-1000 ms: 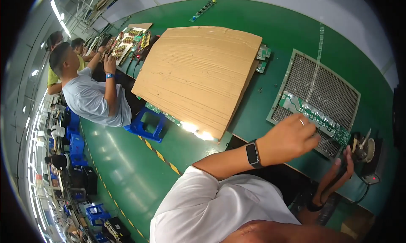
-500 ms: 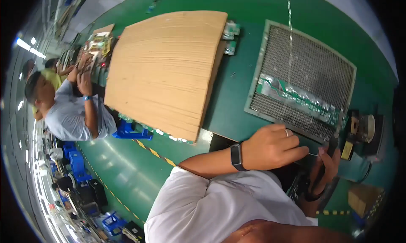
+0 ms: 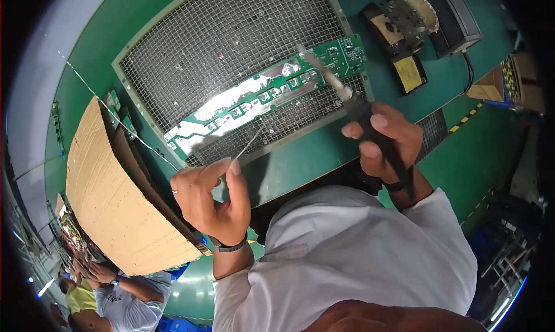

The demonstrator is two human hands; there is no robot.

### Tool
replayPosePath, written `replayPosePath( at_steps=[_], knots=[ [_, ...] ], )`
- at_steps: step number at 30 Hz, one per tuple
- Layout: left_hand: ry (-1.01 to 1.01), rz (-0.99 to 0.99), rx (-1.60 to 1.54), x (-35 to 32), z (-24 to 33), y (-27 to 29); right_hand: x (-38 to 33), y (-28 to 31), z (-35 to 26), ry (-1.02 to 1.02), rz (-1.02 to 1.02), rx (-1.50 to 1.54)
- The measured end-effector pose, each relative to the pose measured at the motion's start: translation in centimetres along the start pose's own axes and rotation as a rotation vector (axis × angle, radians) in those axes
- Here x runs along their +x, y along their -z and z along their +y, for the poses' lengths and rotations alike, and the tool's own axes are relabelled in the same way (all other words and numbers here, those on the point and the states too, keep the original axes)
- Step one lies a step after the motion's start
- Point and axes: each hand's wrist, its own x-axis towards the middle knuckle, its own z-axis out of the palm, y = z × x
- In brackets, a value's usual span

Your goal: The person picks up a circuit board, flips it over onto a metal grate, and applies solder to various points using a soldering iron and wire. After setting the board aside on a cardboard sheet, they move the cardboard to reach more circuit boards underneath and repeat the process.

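A long green circuit board with shiny metal patches lies across a framed wire-mesh panel. My left hand is closed, pinching a thin solder wire between thumb and forefinger. The wire's short free end points at the board's near edge, apart from it. Gripped in my right hand is a soldering iron with a dark handle. Its blurred tip reaches over the right part of the board; whether it touches, I cannot tell.
An iron stand with a yellow sponge sits at the right, beside a black box. To the left is a large cardboard sheet with boards under its edge. A co-worker sits at the lower left.
My view has swung right and closer to the mesh panel. My hands, close together before, are now apart, with the iron raised over the board and the wire extended toward it.
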Motion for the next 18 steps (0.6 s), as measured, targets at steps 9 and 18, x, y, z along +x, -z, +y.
replayPosePath(
  at_steps=[9, 18],
  knots=[
    [-0.093, -0.069, -0.005, 0.7, 1.4, -1.7, -1.8, 1.1, 0.3, 0.084, 0.153, 0.019],
    [-0.207, -0.097, 0.023, 1.3, 1.9, -3.9, -2.0, 1.5, 0.8, 0.035, 0.199, -0.045]
  ],
)
